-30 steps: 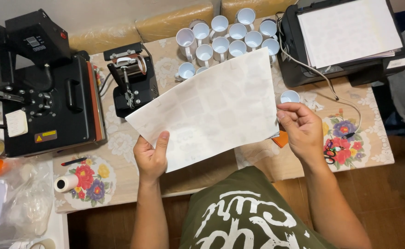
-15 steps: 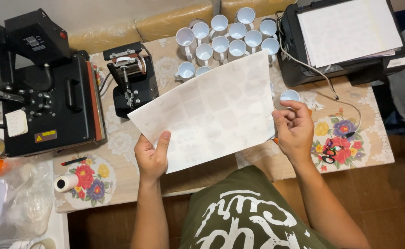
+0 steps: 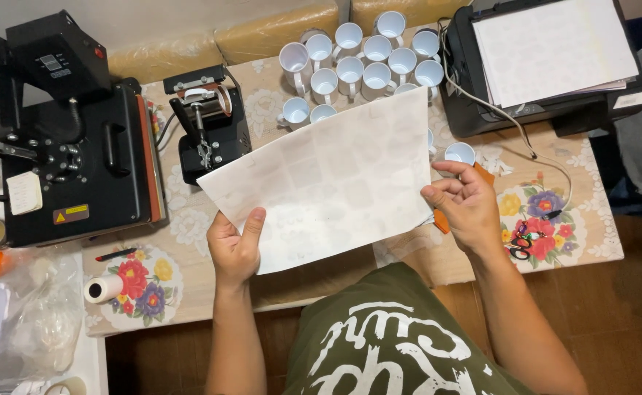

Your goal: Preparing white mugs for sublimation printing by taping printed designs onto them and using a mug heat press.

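I hold a large white sheet of paper (image 3: 335,183) with faint printed rectangles above the table, tilted up to the right. My left hand (image 3: 235,247) pinches its lower left edge, thumb on top. My right hand (image 3: 463,205) grips its right edge with curled fingers. Something orange (image 3: 439,222) shows just under my right hand. Behind the sheet stand several white mugs (image 3: 357,62), some partly hidden by it.
A big black heat press (image 3: 65,146) stands at the left and a small mug press (image 3: 208,132) beside it. A black printer (image 3: 540,66) with paper on top sits at the far right, its cable trailing over the flowered tablecloth (image 3: 548,212). A tape roll (image 3: 103,288) lies near the front left.
The sheet has swung a little, its right edge rising. My right hand has slid up and inward along that edge; my left hand has stayed put.
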